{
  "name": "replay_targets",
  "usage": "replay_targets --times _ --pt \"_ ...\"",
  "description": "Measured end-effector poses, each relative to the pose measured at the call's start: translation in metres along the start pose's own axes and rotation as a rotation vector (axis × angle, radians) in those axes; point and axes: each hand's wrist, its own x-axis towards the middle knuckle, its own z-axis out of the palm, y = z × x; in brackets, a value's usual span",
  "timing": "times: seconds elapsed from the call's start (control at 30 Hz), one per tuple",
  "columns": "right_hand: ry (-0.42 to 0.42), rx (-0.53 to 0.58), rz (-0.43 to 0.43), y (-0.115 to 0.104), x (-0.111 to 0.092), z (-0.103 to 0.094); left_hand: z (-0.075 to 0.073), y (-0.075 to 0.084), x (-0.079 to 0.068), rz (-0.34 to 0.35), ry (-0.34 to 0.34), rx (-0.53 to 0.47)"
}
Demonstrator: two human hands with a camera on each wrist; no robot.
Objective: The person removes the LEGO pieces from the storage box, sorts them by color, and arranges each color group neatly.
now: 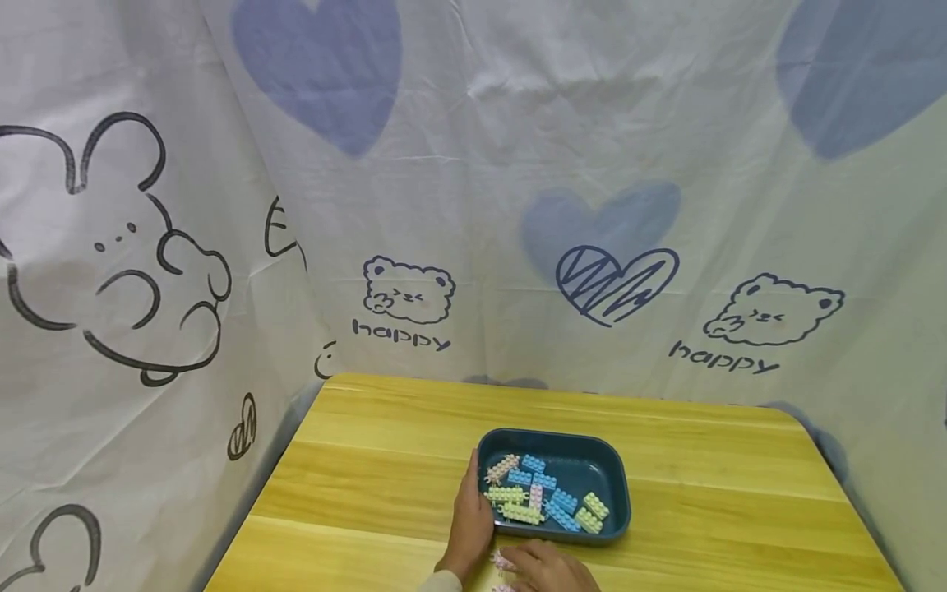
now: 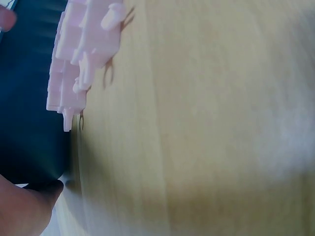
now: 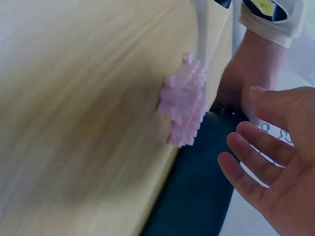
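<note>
A dark teal tray [image 1: 602, 469] stands on the wooden table with several small studded building blocks inside. My left hand [image 1: 472, 522] holds the tray at its near left corner; the thumb presses the corner in the left wrist view. Just in front of the tray lie pink building blocks [image 1: 504, 561], close together on the table beside its wall. Above them hovers my right hand [image 1: 551, 567], partly cut off by the frame edge. Its fingers are loosely bent and spread in the right wrist view, apart from the pink blocks [image 3: 186, 103], with nothing held.
In the tray are blue blocks [image 1: 562, 514], yellow-green blocks [image 1: 522, 514], a peach block [image 1: 503, 469] and a pink one [image 1: 536, 497]. The yellow wooden table [image 1: 370, 460] reaches back to a printed cloth [image 1: 488, 247] that hangs behind and at the sides.
</note>
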Motion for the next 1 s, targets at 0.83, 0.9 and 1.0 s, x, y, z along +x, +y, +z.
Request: replay_targets --times 0.83,0.9,1.0 --pt "0.182 -0.300 0.000 -0.008 0.001 -0.035 -0.001 0.003 -0.001 0.038 0.006 0.007" --pt "0.165 -0.301 0.018 -0.009 0.001 -0.037 -0.001 0.003 -0.001 0.043 0.006 0.001" --pt "0.165 -0.319 0.023 -0.010 0.001 -0.036 -0.001 0.004 -0.002 0.049 0.005 -0.001"
